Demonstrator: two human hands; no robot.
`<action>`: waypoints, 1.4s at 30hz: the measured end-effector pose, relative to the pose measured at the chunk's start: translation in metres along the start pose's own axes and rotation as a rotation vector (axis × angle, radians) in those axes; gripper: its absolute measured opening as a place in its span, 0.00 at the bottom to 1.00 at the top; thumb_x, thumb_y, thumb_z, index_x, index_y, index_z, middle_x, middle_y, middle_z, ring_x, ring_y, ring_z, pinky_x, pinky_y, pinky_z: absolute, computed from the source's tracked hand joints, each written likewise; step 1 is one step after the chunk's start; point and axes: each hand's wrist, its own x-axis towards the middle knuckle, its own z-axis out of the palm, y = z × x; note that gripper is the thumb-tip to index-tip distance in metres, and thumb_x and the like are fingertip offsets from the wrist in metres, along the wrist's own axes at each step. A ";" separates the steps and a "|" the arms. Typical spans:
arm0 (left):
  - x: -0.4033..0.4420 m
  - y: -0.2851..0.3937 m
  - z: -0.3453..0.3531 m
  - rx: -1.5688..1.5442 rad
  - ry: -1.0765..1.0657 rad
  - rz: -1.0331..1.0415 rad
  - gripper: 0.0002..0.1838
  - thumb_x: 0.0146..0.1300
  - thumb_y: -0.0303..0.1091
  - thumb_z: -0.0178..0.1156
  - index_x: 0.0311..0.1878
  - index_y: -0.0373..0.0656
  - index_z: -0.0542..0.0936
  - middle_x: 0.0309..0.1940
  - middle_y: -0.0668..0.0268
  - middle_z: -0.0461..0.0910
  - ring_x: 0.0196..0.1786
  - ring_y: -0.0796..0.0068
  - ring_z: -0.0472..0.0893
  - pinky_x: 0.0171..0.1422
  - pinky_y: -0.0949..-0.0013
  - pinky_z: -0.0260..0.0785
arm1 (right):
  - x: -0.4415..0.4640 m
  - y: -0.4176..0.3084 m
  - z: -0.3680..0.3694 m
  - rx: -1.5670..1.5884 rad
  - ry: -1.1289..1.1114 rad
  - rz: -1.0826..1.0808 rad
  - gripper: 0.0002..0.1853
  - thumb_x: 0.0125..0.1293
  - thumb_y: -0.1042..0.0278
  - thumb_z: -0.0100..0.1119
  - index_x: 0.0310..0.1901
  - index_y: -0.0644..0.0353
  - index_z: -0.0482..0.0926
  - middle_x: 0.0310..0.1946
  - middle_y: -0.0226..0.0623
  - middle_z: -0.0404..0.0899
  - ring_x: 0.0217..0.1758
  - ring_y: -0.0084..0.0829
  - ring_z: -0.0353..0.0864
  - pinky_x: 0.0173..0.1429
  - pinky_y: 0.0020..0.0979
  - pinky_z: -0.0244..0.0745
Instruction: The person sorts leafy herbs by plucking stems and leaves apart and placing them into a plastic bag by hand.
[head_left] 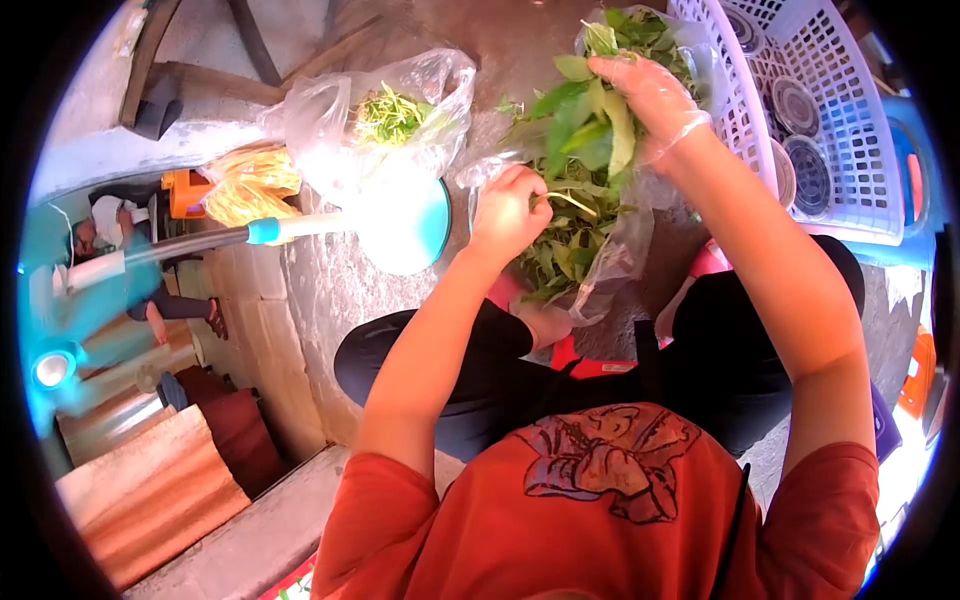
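Observation:
My left hand (507,212) is closed on a pale green stem that points right, over a clear plastic bag (617,265) of leafy greens (565,250). Up and to the right, my right hand (650,100), in a thin clear glove, grips a bunch of green leaves (587,115). Behind that hand lies another clear bag with more leaves (640,32). A third clear bag (445,90), at the upper middle, holds a small heap of cut green stems (393,115).
A white perforated basket (870,150) with round lids stands at the right, beside a blue tub (915,160). A lamp or fan-like device with a turquoise round base (425,235) stands left of my hands. Yellow bags (250,185) and a seated person (110,225) are farther left.

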 end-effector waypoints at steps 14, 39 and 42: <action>-0.010 0.032 -0.046 -1.620 -0.061 -0.614 0.07 0.63 0.26 0.53 0.43 0.35 0.73 0.35 0.62 0.78 0.37 0.74 0.79 0.47 0.71 0.74 | -0.025 0.012 0.022 -1.026 -0.374 -0.289 0.26 0.55 0.52 0.60 0.49 0.65 0.75 0.43 0.50 0.77 0.47 0.39 0.77 0.53 0.31 0.69; 0.004 0.050 -0.021 -1.404 0.408 -0.387 0.07 0.60 0.26 0.56 0.42 0.40 0.71 0.31 0.69 0.74 0.30 0.79 0.74 0.37 0.75 0.71 | -0.054 0.050 0.040 0.174 -0.275 0.438 0.25 0.61 0.51 0.58 0.52 0.60 0.67 0.47 0.37 0.73 0.46 0.29 0.76 0.46 0.35 0.75; 0.006 0.058 -0.023 -0.996 0.451 -0.316 0.07 0.60 0.24 0.57 0.42 0.38 0.73 0.31 0.70 0.74 0.33 0.84 0.72 0.39 0.79 0.66 | -0.061 0.039 0.044 0.152 -0.290 0.361 0.23 0.61 0.54 0.59 0.50 0.62 0.69 0.43 0.36 0.75 0.42 0.27 0.77 0.45 0.34 0.76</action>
